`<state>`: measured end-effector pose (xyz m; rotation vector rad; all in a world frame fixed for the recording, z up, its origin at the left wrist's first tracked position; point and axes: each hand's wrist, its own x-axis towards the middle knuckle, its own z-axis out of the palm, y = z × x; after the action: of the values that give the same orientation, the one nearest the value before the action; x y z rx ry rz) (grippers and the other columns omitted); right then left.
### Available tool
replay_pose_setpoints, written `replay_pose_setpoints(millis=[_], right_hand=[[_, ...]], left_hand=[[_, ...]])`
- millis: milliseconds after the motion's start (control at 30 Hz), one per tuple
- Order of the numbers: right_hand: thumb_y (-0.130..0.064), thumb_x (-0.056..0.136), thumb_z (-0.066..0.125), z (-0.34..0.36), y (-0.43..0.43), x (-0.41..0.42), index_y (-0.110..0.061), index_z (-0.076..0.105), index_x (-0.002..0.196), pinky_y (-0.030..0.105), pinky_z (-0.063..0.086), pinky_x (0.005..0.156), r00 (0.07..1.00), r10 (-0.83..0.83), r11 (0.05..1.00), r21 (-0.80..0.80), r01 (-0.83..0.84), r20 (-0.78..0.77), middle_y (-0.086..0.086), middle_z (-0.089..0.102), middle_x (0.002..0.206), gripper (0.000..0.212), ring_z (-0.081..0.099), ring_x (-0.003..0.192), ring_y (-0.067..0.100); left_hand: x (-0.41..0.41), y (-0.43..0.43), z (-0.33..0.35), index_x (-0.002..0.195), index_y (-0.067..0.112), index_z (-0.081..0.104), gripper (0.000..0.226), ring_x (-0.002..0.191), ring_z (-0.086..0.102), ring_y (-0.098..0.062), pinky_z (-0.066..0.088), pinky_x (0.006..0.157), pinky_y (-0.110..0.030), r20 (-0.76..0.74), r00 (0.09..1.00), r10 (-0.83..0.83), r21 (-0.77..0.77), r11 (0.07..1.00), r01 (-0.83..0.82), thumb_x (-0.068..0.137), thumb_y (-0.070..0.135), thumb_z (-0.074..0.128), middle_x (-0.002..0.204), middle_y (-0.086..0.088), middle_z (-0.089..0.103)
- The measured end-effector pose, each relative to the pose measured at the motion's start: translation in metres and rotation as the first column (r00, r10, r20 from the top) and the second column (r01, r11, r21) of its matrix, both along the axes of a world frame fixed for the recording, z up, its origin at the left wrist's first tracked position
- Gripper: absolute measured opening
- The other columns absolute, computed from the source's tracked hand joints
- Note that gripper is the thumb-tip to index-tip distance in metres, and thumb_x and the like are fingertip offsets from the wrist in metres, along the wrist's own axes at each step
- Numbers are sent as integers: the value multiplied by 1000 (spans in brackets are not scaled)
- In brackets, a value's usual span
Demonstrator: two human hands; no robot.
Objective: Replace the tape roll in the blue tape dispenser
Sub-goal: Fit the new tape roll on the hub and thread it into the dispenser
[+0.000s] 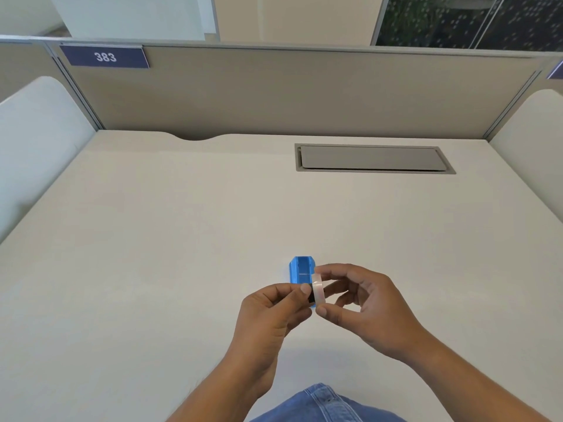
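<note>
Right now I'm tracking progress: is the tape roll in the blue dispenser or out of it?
Out. The right hand pinches the tape roll beside the dispenser, whose open cavity looks empty.

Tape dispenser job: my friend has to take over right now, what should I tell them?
Right hand: pinches the clear tape roll between thumb and fingers.
Left hand: fingertips are at the roll's left side, by a dark part near the dispenser; what it grips is unclear.
The blue tape dispenser sits on the desk just behind the hands, its top open and looking empty.
Done: the roll is out and in hand.
Left: seat the roll in the dispenser and thread the tape end to the cutter.
</note>
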<state>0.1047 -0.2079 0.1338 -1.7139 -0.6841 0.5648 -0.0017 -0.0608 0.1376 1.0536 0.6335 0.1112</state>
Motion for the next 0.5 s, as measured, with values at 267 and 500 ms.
replay_pose_setpoints(millis=[267,500], right_hand=[[-24,73,86,1,2,-2,-37,69,113,26,57,75,1000,-17,1000,-13,17,16,-8,74,109,45,72,95,18],[-32,72,85,0,2,-4,-39,68,114,28,58,76,1000,-5,1000,-31,6,20,-10,73,110,46,71,97,16]], left_hand=[[-3,0,-2,91,8,78,16,100,71,-31,57,86,-29,11,1000,-19,22,1000,19,87,3,63,98,-16,77],[-3,0,-3,91,11,78,13,99,71,-27,56,82,-28,-7,999,-32,55,998,33,90,15,67,97,-11,78]])
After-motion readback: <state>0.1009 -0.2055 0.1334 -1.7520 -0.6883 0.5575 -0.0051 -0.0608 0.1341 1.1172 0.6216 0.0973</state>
